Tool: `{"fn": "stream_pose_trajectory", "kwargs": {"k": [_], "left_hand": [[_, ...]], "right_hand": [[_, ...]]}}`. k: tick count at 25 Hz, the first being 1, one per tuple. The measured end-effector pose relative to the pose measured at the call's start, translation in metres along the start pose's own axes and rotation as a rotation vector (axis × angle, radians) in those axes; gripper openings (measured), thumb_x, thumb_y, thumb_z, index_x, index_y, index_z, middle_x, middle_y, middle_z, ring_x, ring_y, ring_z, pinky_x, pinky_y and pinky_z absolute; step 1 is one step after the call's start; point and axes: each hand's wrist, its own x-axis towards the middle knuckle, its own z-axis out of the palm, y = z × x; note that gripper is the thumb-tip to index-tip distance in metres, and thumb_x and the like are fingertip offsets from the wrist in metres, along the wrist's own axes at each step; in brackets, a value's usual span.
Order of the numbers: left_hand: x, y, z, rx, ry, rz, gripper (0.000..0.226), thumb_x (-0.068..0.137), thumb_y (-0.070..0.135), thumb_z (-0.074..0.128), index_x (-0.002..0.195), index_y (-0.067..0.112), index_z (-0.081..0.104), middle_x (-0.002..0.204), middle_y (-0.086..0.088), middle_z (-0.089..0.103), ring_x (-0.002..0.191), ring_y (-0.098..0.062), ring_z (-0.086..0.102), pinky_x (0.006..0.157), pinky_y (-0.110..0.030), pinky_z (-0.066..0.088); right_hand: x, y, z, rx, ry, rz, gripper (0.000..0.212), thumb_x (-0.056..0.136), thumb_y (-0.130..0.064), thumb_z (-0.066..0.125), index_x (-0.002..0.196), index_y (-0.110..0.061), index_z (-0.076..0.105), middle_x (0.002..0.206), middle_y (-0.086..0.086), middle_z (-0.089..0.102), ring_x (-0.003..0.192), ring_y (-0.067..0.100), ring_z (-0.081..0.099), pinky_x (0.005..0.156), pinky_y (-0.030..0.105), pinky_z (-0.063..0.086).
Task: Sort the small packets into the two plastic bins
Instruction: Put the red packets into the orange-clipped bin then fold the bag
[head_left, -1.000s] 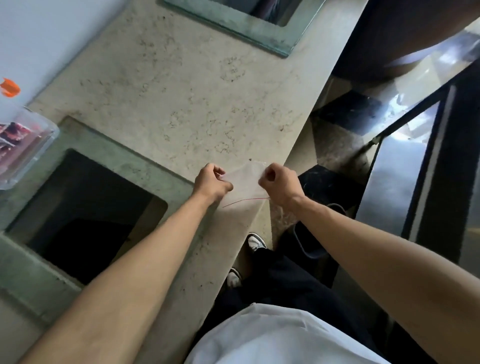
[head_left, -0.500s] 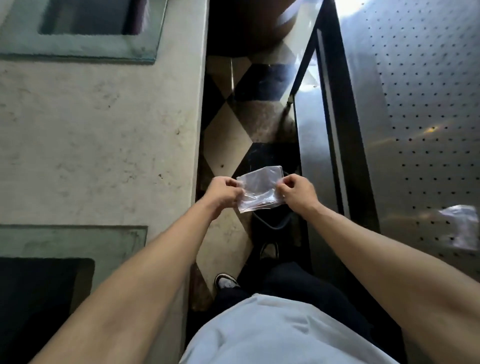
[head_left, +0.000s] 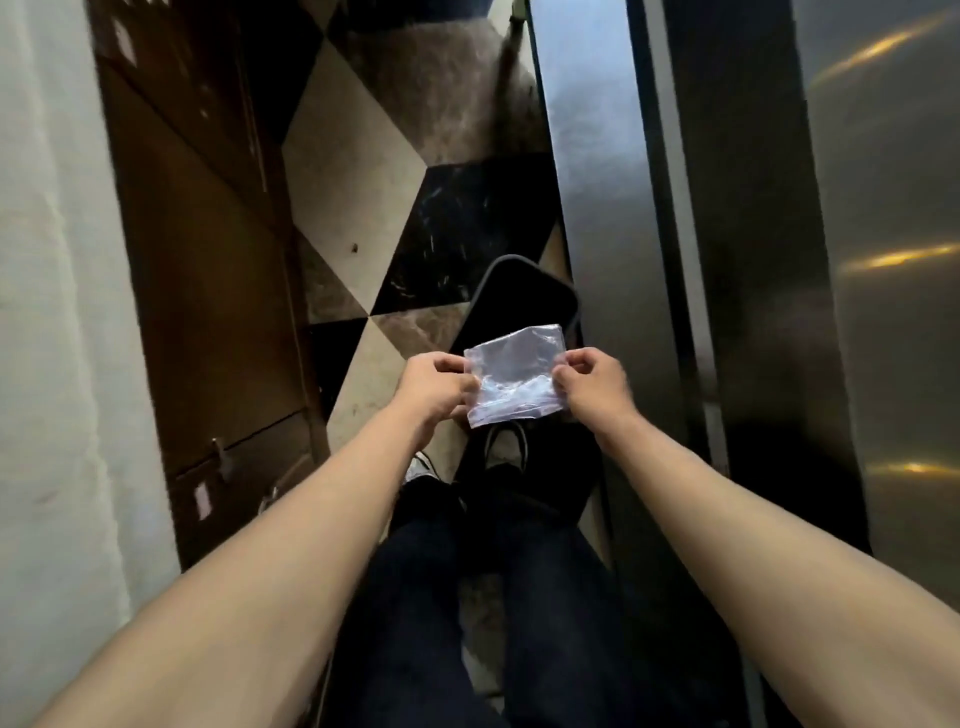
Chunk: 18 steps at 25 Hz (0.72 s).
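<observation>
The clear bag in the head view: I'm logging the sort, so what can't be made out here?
- Clear bag: contents unreadable, film glares and blurs.
- Two bins: outside the head view.
- Dark container below: inside too dark, near rim hidden behind the bag.
- Left hand, right hand: fingertips curl out of sight at each grip.

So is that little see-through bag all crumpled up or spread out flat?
Spread out. The left hand and right hand pinch opposite edges of the clear bag, stretching it flat, with slight wrinkles.

Both bare forearms reach forward, left hand (head_left: 435, 387) and right hand (head_left: 589, 387) pinched closed, level and apart.
</observation>
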Motion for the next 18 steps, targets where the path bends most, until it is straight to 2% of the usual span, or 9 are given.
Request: {"fn": "stream_pose_trajectory", "kwargs": {"k": [6,10,12,15,17,18], "left_hand": [[0.134,-0.057,0.031,0.017,0.032,-0.022,0.025,0.079,-0.019,0.060,0.081,0.006,0.062,0.071,-0.010,0.058,0.043,-0.014,0.054,0.043,-0.024,0.047],[0.175,-0.080,0.037,0.074,0.034,-0.040,0.026,0.080,-0.016,0.060,0.081,0.010,0.061,0.080,-0.012,0.061,0.061,-0.023,0.059,0.069,-0.040,0.056],[0.189,-0.085,0.038,0.066,0.030,-0.062,0.027,0.081,-0.014,0.061,0.080,0.013,0.060,0.079,-0.008,0.062,0.066,-0.024,0.062,0.071,-0.039,0.054],[0.207,-0.090,0.041,0.083,0.023,-0.065,0.026,0.080,-0.009,0.065,0.082,0.016,0.062,0.081,-0.007,0.067,0.067,-0.023,0.066,0.070,-0.036,0.051],[0.217,-0.093,0.042,0.108,0.045,-0.043,0.027,0.076,-0.006,0.068,0.096,0.013,0.066,0.094,-0.010,0.069,0.080,-0.027,0.068,0.074,-0.039,0.054],[0.221,-0.094,0.042,0.140,0.061,-0.041,0.038,0.074,-0.003,0.070,0.109,0.011,0.065,0.099,-0.009,0.068,0.089,-0.027,0.067,0.079,-0.041,0.057]], "right_hand": [[0.119,0.056,0.054,-0.060,0.015,0.052,0.006,0.072,-0.024,0.064,0.076,-0.025,0.069,0.080,-0.006,0.074,0.082,0.019,0.072,0.085,0.043,0.059],[0.160,0.073,0.073,-0.171,-0.023,0.015,0.007,0.076,-0.023,0.064,0.079,-0.027,0.069,0.086,-0.007,0.074,0.089,0.017,0.071,0.089,0.037,0.057],[0.175,0.077,0.078,-0.230,-0.026,-0.009,0.013,0.079,-0.023,0.064,0.089,-0.026,0.071,0.095,-0.006,0.075,0.096,0.017,0.070,0.093,0.034,0.054],[0.189,0.079,0.083,-0.281,-0.049,-0.049,0.034,0.082,-0.023,0.062,0.116,-0.021,0.069,0.112,-0.001,0.073,0.108,0.019,0.066,0.094,0.024,0.047],[0.192,0.079,0.087,-0.295,-0.072,-0.075,0.052,0.084,-0.023,0.061,0.135,-0.018,0.057,0.129,0.002,0.067,0.119,0.019,0.061,0.094,0.020,0.037],[0.192,0.078,0.088,-0.295,-0.079,-0.072,0.056,0.085,-0.023,0.060,0.140,-0.017,0.052,0.135,0.003,0.063,0.123,0.020,0.058,0.094,0.019,0.034]]}}
